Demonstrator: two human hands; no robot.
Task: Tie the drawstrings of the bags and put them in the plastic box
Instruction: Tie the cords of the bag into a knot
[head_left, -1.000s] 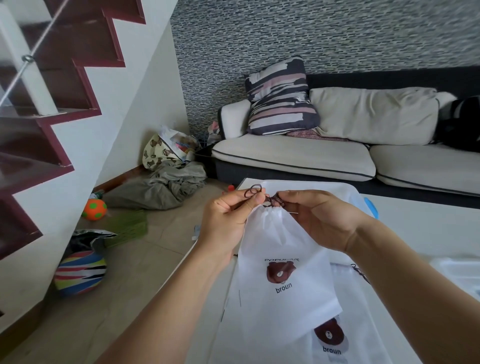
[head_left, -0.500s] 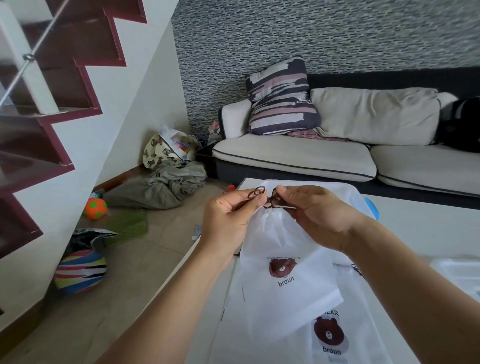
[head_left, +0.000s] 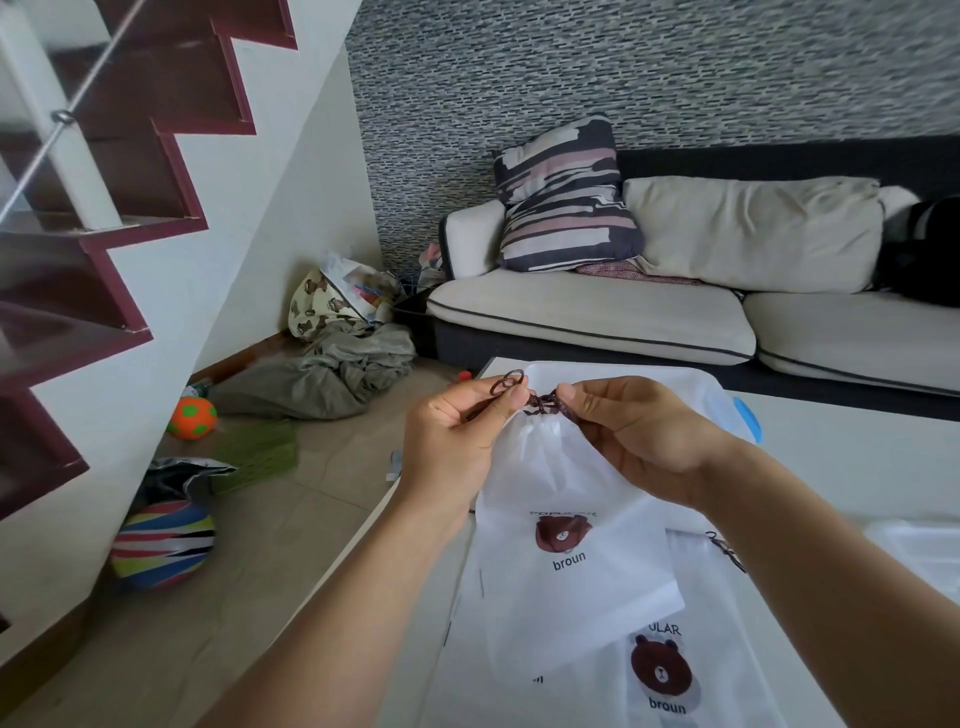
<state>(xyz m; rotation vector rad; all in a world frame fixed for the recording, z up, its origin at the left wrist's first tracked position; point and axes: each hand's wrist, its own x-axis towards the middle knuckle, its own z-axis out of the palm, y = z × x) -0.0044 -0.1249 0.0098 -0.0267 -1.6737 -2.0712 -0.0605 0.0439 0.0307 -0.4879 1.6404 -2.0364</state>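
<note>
White drawstring bag (head_left: 566, 499), bear print: hangs below my hands, lower edge on the counter (head_left: 852, 467). Brown drawstring (head_left: 540, 402): my left hand (head_left: 457, 441) pinches its looped end, my right hand (head_left: 639, 436) pinches the cord beside the knot. More bags (head_left: 675, 691): flat beneath my wrists.

A white bag (head_left: 566, 525) printed with a brown bear and "broun" hangs upright below the hands, its neck gathered shut. Its dark brown drawstring (head_left: 540, 402) is knotted between the hands, one loop sticking up above the left hand (head_left: 457, 441).
</note>
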